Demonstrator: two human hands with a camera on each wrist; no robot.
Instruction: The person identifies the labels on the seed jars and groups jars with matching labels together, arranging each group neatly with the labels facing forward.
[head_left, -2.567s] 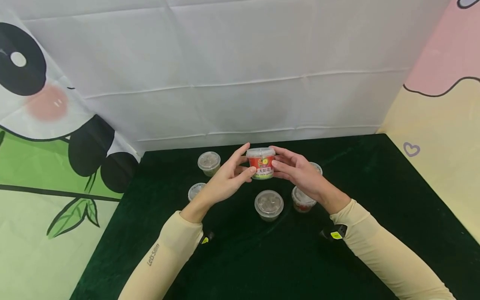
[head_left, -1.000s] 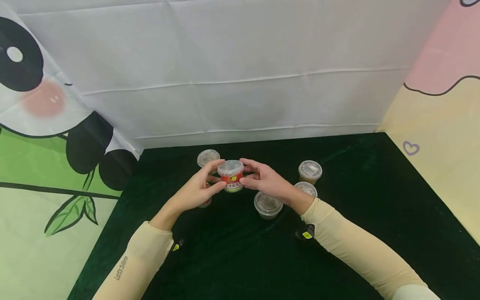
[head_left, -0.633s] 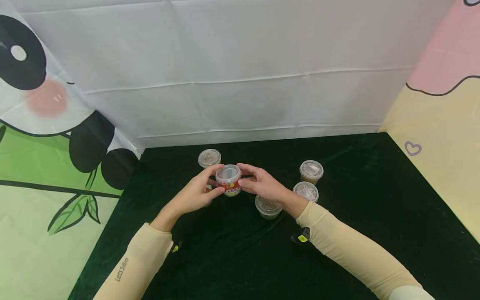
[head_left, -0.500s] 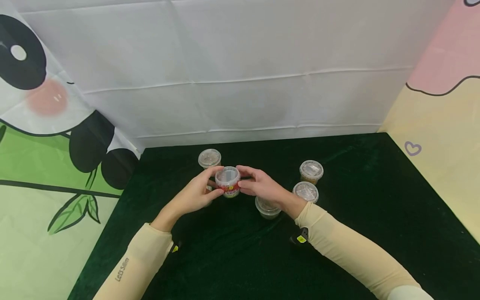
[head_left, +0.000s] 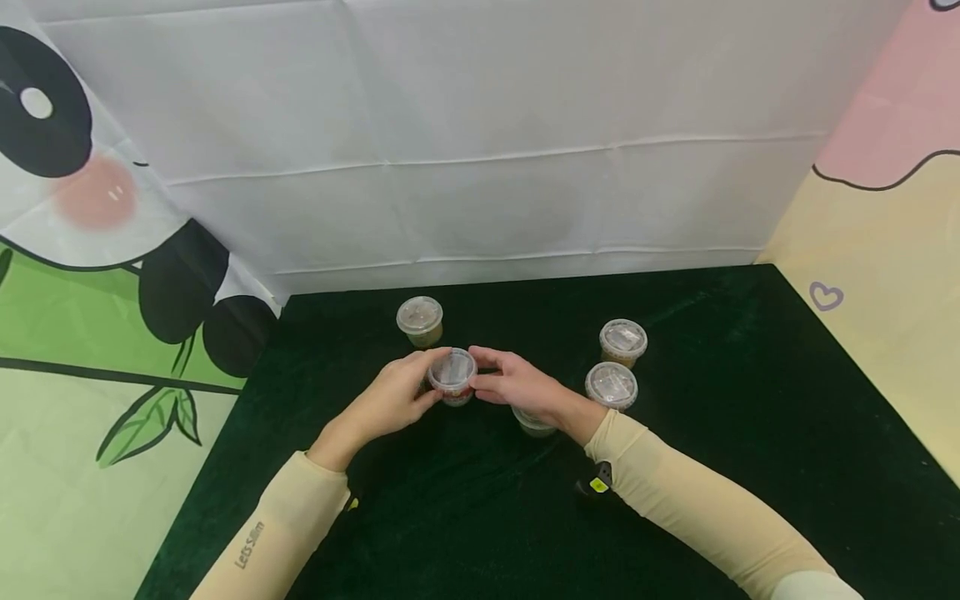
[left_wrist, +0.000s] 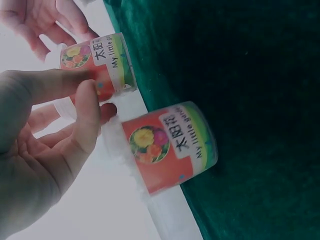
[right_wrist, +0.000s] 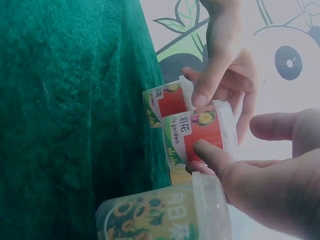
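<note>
Between both hands is a small clear-lidded plastic cup (head_left: 453, 372) with a red flower label, upright and low over the green cloth. My left hand (head_left: 393, 394) grips its left side, thumb at the front. From the right, my right hand (head_left: 522, 385) pinches the same cup between thumb and fingers. Its label shows in the left wrist view, where a matching red cup (left_wrist: 170, 150) stands nearer the camera; the left hand mostly hides that one in the head view. A sunflower-label cup (right_wrist: 155, 215) is close beside the right hand in the right wrist view.
One lidded cup (head_left: 420, 320) stands at the back left. Two more, a rear cup (head_left: 623, 340) and a front cup (head_left: 611, 385), stand on the right. Another cup (head_left: 535, 423) is partly under the right forearm. A white cloth wall (head_left: 480, 167) rises behind the table.
Both hands have carried the red-label cup leftward from the middle, then lowered it toward the table. Its lid now faces the head camera more. The other cups have stayed put.
</note>
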